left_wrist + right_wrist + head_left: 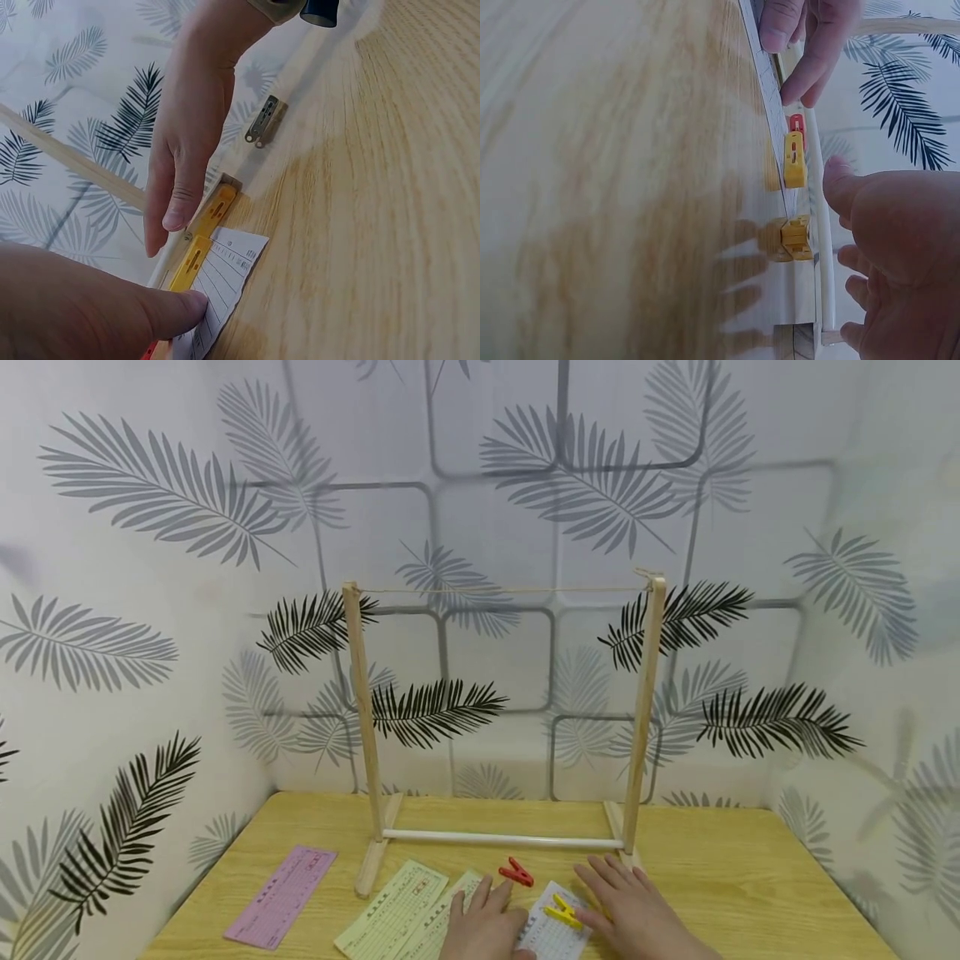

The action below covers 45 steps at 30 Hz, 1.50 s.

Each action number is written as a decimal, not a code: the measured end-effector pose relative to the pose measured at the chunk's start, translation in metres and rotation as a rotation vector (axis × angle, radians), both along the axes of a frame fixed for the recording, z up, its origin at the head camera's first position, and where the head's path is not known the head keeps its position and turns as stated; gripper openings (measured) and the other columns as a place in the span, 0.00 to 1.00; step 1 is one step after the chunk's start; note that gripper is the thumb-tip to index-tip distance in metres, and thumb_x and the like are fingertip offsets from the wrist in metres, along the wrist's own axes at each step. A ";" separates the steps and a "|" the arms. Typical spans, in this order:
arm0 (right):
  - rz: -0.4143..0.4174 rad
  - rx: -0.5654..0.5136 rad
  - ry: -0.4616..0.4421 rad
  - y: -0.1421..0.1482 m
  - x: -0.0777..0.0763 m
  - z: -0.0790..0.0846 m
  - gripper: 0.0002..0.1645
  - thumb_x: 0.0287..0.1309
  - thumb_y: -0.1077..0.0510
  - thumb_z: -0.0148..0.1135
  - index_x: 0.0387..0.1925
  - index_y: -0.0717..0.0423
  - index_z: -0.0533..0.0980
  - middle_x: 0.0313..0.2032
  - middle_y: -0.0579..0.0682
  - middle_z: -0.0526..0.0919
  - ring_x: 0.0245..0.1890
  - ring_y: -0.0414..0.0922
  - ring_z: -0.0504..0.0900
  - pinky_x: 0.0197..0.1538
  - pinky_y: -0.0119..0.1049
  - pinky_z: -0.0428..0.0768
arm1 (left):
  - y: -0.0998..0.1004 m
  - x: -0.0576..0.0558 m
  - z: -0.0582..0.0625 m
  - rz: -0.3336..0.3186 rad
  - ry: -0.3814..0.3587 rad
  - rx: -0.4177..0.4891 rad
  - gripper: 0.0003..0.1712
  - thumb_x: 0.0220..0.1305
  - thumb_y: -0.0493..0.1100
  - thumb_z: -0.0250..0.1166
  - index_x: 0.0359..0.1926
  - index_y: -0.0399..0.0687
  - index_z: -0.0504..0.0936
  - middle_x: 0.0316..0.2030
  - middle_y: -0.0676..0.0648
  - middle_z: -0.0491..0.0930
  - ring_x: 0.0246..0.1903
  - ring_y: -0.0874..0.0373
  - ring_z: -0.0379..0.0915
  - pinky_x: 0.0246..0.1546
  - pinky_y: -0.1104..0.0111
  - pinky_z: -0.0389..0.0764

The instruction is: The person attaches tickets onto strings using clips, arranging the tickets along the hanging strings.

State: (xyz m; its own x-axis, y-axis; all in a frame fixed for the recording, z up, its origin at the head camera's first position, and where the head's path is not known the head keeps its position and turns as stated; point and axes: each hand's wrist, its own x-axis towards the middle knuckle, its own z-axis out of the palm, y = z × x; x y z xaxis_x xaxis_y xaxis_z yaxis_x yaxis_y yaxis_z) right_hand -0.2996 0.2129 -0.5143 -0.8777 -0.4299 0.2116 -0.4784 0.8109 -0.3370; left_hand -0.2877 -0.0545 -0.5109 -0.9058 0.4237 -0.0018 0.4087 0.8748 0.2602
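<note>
A small white printed slip [553, 931] lies on the table between my hands. The thumb of my left hand [486, 925] rests on its left edge, fingers extended. My right hand [637, 912] hovers just right of the slip, fingers spread, holding nothing. One yellow clothespin [562, 912] shows over the slip near my right thumb. A second yellow clothespin [796, 238] appears in the right wrist view, below the right hand; in the head view it is hidden. A red clothespin [516, 872] lies behind the slip.
Two pale yellow printed slips [393, 910] and a pink slip [281, 897] lie to the left. A wooden frame [363, 710] with a string across its top and a white lower bar [502, 838] stands behind. A dark clip [264, 120] lies on the table.
</note>
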 end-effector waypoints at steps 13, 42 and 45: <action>0.079 0.016 0.139 0.004 -0.001 -0.006 0.36 0.78 0.40 0.66 0.74 0.59 0.77 0.72 0.68 0.77 0.72 0.73 0.73 0.67 0.79 0.68 | 0.000 -0.003 -0.004 0.016 -0.056 -0.008 0.24 0.67 0.57 0.78 0.62 0.60 0.90 0.75 0.45 0.76 0.78 0.35 0.64 0.70 0.28 0.66; 0.202 0.027 0.067 0.015 -0.004 0.012 0.35 0.79 0.44 0.66 0.75 0.61 0.76 0.73 0.68 0.76 0.73 0.73 0.72 0.68 0.76 0.69 | 0.000 -0.004 -0.005 -0.032 -0.052 0.042 0.21 0.71 0.54 0.77 0.62 0.66 0.87 0.44 0.56 0.81 0.45 0.56 0.75 0.58 0.41 0.76; 0.224 0.027 0.103 0.016 -0.007 0.011 0.34 0.77 0.45 0.68 0.74 0.61 0.77 0.72 0.69 0.76 0.72 0.73 0.72 0.68 0.75 0.70 | 0.001 -0.004 -0.001 -0.025 -0.044 0.041 0.25 0.68 0.53 0.79 0.65 0.64 0.86 0.45 0.55 0.83 0.47 0.55 0.77 0.59 0.40 0.76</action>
